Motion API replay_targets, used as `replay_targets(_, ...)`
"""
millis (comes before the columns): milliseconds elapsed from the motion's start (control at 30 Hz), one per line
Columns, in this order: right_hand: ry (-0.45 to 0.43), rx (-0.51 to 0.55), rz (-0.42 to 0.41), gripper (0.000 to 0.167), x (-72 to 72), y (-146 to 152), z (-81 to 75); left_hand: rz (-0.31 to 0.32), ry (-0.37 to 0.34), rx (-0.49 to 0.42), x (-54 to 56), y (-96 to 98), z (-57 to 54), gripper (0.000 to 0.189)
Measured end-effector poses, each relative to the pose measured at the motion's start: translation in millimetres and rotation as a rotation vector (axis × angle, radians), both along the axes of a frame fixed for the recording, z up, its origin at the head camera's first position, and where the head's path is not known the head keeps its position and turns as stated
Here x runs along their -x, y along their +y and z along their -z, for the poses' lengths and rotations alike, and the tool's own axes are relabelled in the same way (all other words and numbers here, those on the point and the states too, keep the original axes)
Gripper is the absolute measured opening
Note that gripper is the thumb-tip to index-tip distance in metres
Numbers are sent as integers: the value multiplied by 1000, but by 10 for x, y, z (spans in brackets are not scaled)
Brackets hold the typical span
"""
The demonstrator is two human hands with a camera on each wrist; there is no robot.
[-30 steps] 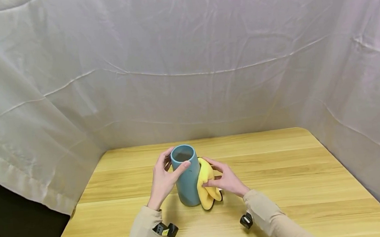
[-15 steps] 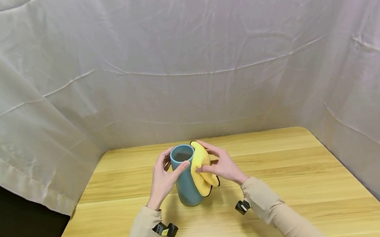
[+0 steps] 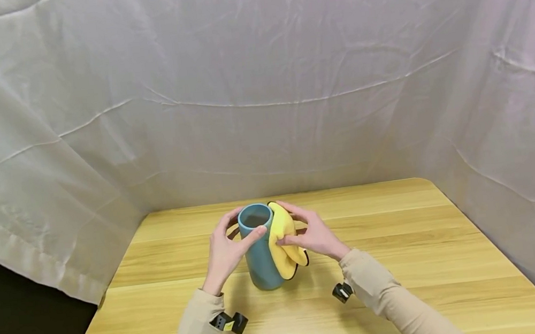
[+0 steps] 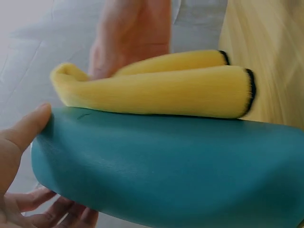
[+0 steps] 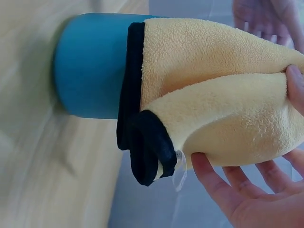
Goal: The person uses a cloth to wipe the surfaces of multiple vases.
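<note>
A tall blue vase [image 3: 262,267] stands upright on the wooden table, its round mouth facing up. My left hand [image 3: 226,251] grips it near the rim, thumb on the near side and fingers round the far left side. In my right hand [image 3: 316,236] is a folded yellow cloth [image 3: 282,251] with dark edging, pinched between thumb and fingers. The cloth lies against the vase's right side, its top near the rim. From the right wrist view, the fuzzy cloth [image 5: 209,61] hides part of the blue vase [image 5: 90,66], and a small clear loop hangs by its hem.
The wooden table [image 3: 402,261] spreads out around the vase. Pale grey curtains [image 3: 264,135] hang behind and at both sides. A dark area [image 3: 16,320] lies off the table's left edge. Each sleeve carries a small black wrist camera [image 3: 342,292].
My right hand has carried the cloth up the vase's side toward the rim, then slightly back down. The left hand keeps its grip, and the vase's top has shifted slightly left.
</note>
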State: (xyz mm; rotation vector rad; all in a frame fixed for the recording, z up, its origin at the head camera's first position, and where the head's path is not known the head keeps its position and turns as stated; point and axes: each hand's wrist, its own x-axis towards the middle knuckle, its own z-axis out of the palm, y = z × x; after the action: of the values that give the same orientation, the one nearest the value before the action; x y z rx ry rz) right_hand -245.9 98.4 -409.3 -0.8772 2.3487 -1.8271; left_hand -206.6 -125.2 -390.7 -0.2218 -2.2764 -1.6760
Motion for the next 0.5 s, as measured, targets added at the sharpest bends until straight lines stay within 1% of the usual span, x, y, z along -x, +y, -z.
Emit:
replay_targets(100, -19, -6, -12, 81, -5, 11, 97, -17, -8, 7, -20, -11, -33, 60)
replay_targets(200, -37, -6, -18, 82, -6, 30, 205, -30, -1, 4, -25, -22, -56, 58)
replay_targets(300, -50, -9, -20, 83, 1, 59, 329, -21, 5, -8, -18, -26, -76, 55)
replay_targets(400, -67, -15, -19, 85, -1, 73, 439, -11, 3, -21, -8, -36, -72, 54)
replay_targets(500, -73, -20, -23, 85, -9, 74, 509, -11, 4, -33, -8, -45, -60, 55)
